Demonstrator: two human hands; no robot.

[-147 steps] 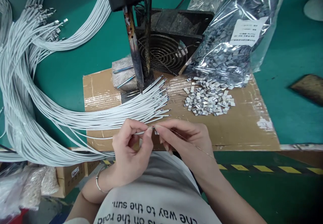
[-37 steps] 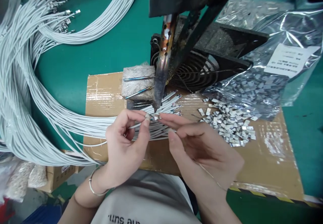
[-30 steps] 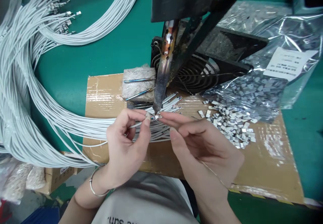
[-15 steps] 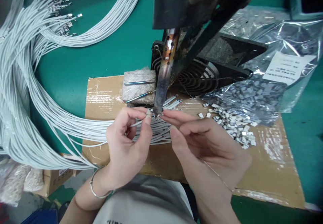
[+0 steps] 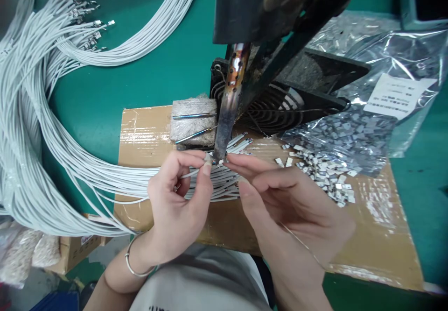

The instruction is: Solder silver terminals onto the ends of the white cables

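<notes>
My left hand (image 5: pixel 182 199) pinches one white cable (image 5: pixel 191 173) close to its end, thumb against index finger. That end lies at the dark tip of a soldering iron (image 5: pixel 224 129), which points down from above. From the other side my right hand (image 5: pixel 280 194) reaches the same tip, its fingers drawn together around something too small to make out. A tiny shiny bit shows at the right fingertips. Beneath both hands a bundle of white cables (image 5: pixel 136 178) lies with its stripped ends to the right.
Behind the iron stands a black fan with a round grille (image 5: pixel 269 108). A wrapped block (image 5: pixel 194 108) bears two metal rods. Small whitish pieces (image 5: pixel 329 175) are heaped on the cardboard (image 5: pixel 378 236), beside a clear bag (image 5: pixel 357 129) of more. Further cables (image 5: pixel 24 115) cover the left side.
Both hands stay at the iron's tip with almost the same grip. My right hand has shifted very slightly to the right; the view has moved a little.
</notes>
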